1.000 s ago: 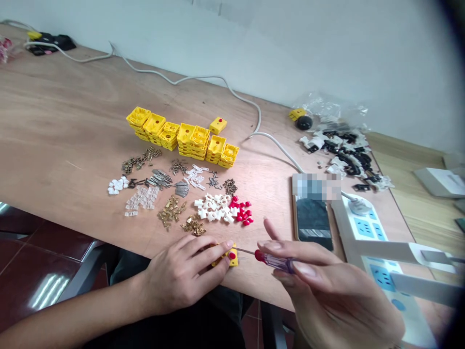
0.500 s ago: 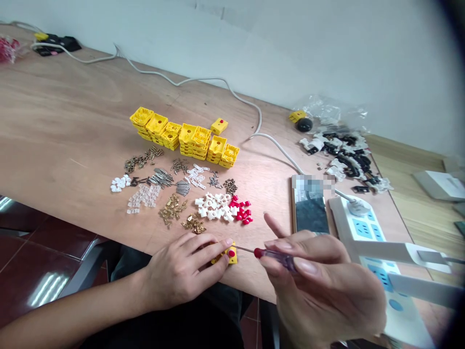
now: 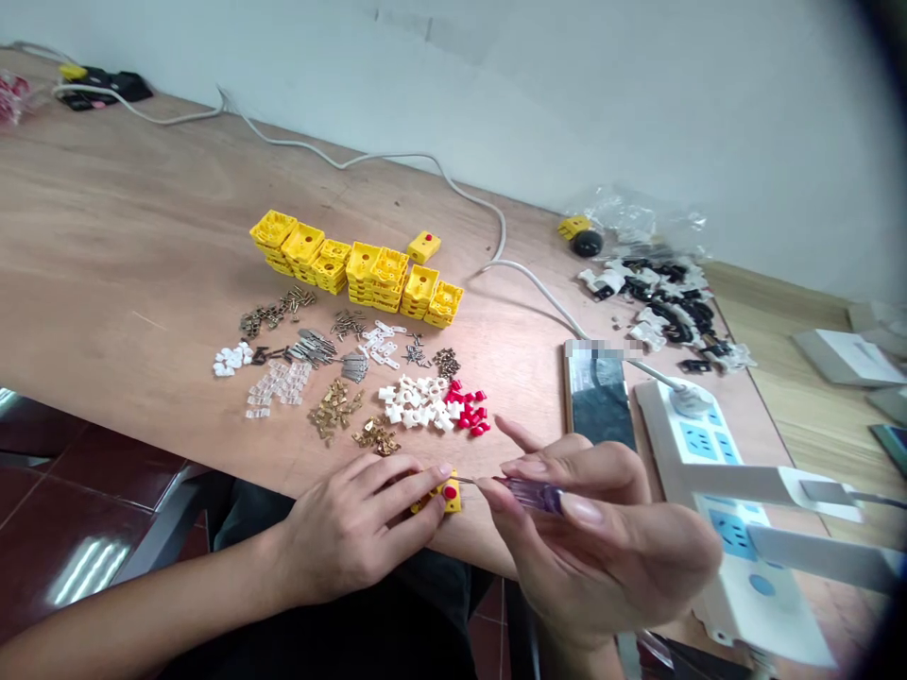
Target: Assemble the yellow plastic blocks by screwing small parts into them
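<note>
Near the table's front edge, my left hand (image 3: 365, 519) is closed around a small yellow plastic housing (image 3: 454, 503) with a red button on it, its fingers partly covering it. My right hand (image 3: 595, 538) grips a screwdriver (image 3: 535, 493) by its clear purplish handle. The screwdriver's thin metal shaft points left and its tip reaches the housing beside my left fingertips; the exact contact is hidden. Just beyond the hands lie red button caps (image 3: 473, 412), white plastic parts (image 3: 418, 404) and small brass pieces (image 3: 377, 436).
Stacks of yellow housings (image 3: 375, 274) stand mid-table, with piles of screws (image 3: 347, 324) and clear plastic pieces (image 3: 278, 389) in front. On the right are a phone (image 3: 599, 401), a white power strip (image 3: 673, 463) and black-and-white parts (image 3: 666, 312). A white cable (image 3: 460, 184) runs along the back.
My right hand has moved left with the screwdriver, closer to the yellow housing, so less of the shaft shows. My left hand keeps its hold in nearly the same place.
</note>
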A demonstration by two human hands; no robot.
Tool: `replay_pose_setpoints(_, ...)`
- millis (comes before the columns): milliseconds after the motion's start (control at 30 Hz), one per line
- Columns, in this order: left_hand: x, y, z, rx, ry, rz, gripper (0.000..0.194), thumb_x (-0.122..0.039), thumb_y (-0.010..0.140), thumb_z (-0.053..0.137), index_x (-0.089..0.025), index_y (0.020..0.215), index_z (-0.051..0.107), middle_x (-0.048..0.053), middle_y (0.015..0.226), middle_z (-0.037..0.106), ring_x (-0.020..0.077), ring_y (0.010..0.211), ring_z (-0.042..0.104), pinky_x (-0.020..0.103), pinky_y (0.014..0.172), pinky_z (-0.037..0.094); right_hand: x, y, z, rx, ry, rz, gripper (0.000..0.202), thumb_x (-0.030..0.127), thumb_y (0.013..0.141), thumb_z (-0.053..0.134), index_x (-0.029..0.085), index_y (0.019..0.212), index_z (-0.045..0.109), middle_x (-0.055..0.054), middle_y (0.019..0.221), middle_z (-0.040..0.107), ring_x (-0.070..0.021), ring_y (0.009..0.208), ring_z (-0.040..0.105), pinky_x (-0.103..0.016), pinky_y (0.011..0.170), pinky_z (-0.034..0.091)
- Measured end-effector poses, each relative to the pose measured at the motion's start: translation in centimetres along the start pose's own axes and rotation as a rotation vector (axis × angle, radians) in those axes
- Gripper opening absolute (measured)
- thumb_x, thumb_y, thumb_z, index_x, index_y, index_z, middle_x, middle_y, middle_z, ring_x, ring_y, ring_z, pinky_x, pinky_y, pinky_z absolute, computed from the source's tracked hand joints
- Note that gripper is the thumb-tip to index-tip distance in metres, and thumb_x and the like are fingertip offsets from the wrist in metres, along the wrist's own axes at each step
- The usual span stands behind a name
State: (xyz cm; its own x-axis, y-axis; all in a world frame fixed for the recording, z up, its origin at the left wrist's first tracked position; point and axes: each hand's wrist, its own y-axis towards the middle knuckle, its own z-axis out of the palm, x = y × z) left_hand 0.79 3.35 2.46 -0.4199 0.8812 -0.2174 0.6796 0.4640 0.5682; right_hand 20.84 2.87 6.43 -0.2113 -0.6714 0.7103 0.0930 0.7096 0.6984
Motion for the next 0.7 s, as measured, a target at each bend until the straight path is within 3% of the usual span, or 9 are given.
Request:
replay_pose_setpoints(67,0.0,0.0,0.0,0.012,0.007,0.006,0.023,-0.015,0.106,0.048,-0.013,0.115,0.069,0.011,0.122,0.073,0.0232,0.108,0.066,0.034,0.078,0.059,0.2,0.1,-0.2,0.089,0.029,0.029,0.069,-0.015,0.071,0.068,0.031,0.122,0.067,0.002,0.103,0.073,-0.0169,0.087,0.074,-0.048,0.091,0.069)
replay_pose_setpoints(167,0.0,0.0,0.0,0.02,0.011,0.003,0.024,-0.016,0.107,0.047,-0.013,0.115,0.069,0.011,0.123,0.073,0.0223,0.109,0.066,0.034,0.08,0.059,0.4,-0.1,-0.7,0.168,0.029,0.056,0.068,-0.013,0.079,0.059,0.032,0.131,0.061,0.0,0.107,0.077,-0.023,0.102,0.076,-0.059,0.099,0.063)
replay_pose_setpoints(233,0.0,0.1,0.0,0.014,0.012,0.0,0.025,-0.016,0.108,0.046,-0.013,0.117,0.069,0.01,0.122,0.074,0.0221,0.108,0.066,0.034,0.081,0.06,0.4,-0.4,-0.9,0.115,0.009,0.064,0.069,-0.015,0.078,0.06,0.033,0.129,0.063,0.002,0.105,0.078,-0.0212,0.095,0.077,-0.062,0.105,0.059)
replay_pose_setpoints(367,0.0,0.1,-0.1,-0.004,0.013,0.006,0.026,-0.015,0.108,0.045,-0.013,0.118,0.069,0.009,0.121,0.075,0.0229,0.107,0.067,0.034,0.079,0.06,0.3,-0.7,-0.9,-0.07,-0.007,0.081,0.066,-0.016,0.069,0.074,0.033,0.113,0.07,0.005,0.099,0.075,-0.0156,0.078,0.075,-0.054,0.103,0.063)
replay_pose_setpoints(433,0.0,0.1,0.0,-0.007,0.01,0.006,0.026,-0.015,0.108,0.045,-0.013,0.115,0.07,0.009,0.121,0.075,0.0232,0.106,0.067,0.034,0.079,0.06,0.3,-0.5,-1.1,0.016,0.003,0.092,0.066,-0.013,0.069,0.077,0.033,0.116,0.069,0.003,0.104,0.074,-0.0173,0.085,0.076,-0.055,0.106,0.061)
replay_pose_setpoints(500,0.0,0.1,0.0,-0.007,-0.001,0.0,0.026,-0.016,0.108,0.045,-0.013,0.113,0.07,0.009,0.12,0.075,0.0232,0.106,0.067,0.035,0.078,0.06,0.2,-0.4,-1.4,0.203,0.026,0.117,0.068,-0.01,0.075,0.072,0.034,0.126,0.063,0.0,0.115,0.075,-0.0221,0.1,0.077,-0.06,0.108,0.057)
replay_pose_setpoints(567,0.0,0.1,0.0,-0.001,-0.009,-0.006,0.026,-0.016,0.108,0.045,-0.013,0.114,0.07,0.008,0.119,0.075,0.023,0.106,0.067,0.035,0.078,0.06,0.1,-0.3,-1.6,0.272,0.049,0.121,0.07,-0.013,0.079,0.064,0.033,0.131,0.059,-0.001,0.117,0.076,-0.0228,0.106,0.076,-0.058,0.104,0.06)
replay_pose_setpoints(700,0.0,0.1,-0.1,-0.005,0.001,0.008,0.027,-0.015,0.108,0.044,-0.012,0.117,0.07,0.008,0.119,0.075,0.0231,0.105,0.067,0.035,0.077,0.059,0.2,-0.4,-1.6,0.095,0.05,0.105,0.072,-0.018,0.07,0.072,0.034,0.12,0.065,0.004,0.103,0.077,-0.0154,0.085,0.077,-0.05,0.103,0.063)
